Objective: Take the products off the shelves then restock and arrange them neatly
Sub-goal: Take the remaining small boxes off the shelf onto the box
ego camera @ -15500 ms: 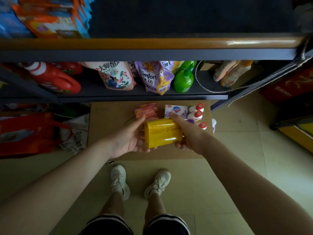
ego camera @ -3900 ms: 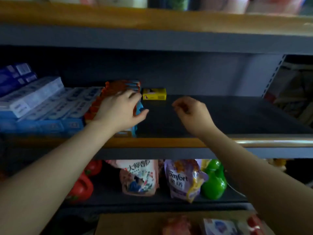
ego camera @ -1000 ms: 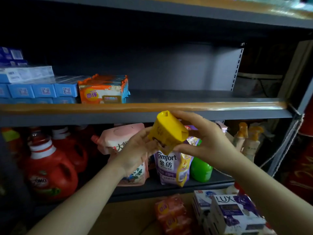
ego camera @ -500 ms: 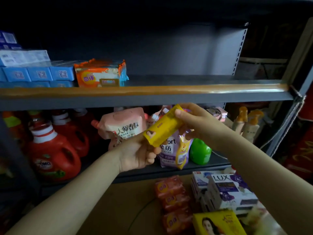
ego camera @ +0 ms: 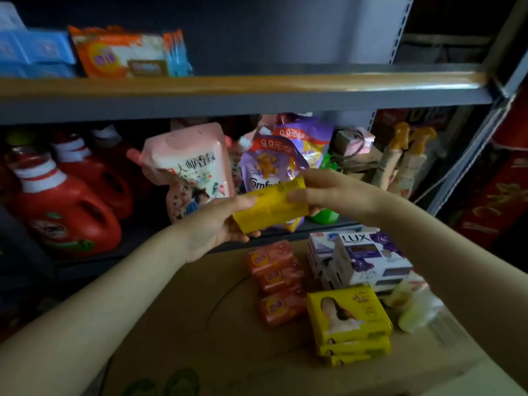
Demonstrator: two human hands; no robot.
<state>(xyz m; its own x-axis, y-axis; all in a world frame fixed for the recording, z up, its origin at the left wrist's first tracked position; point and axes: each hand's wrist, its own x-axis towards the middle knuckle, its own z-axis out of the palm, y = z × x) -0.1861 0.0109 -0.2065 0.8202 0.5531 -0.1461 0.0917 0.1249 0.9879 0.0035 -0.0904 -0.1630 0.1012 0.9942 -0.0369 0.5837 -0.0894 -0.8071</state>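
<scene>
A person holds a yellow soap box [ego camera: 271, 207] between both hands below the upper shelf [ego camera: 257, 85]: the left hand [ego camera: 220, 227] cups its near-left end, the right hand [ego camera: 325, 192] pinches its far-right end. Light and stiff, probably thin card that dents, it is best gripped by its short ends. More yellow soap boxes [ego camera: 350, 318] lie stacked on the cardboard carton [ego camera: 185, 324] below.
</scene>
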